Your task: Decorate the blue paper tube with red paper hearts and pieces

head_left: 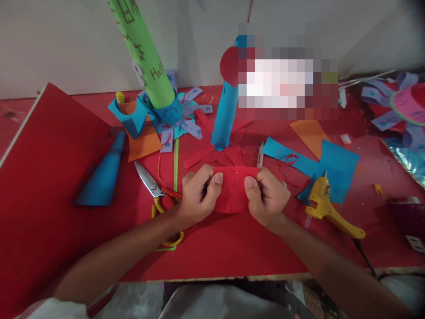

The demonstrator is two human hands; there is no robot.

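A piece of red paper [230, 195] with a crease down its middle is stretched between my two hands above the red table. My left hand [201, 195] pinches its left edge, thumb on top and fingers curled behind. At the opposite edge, my right hand [268, 195] grips it the same way. Just beyond the paper stands a blue paper tube [226, 115] with a red disc near its top and red strips spread around its base. Scissors [153, 188] with yellow and red handles lie beside my left hand, partly hidden by the forearm. To the right lies a yellow glue gun [320, 199].
A tall green paper tube [146, 57] with writing stands at the back left. Blue paper [338, 168] and orange paper [308, 135] lie at right. A blue paper cone [104, 175] and a large red board [43, 177] are at left. The glue gun's cord [363, 257] crosses the front edge.
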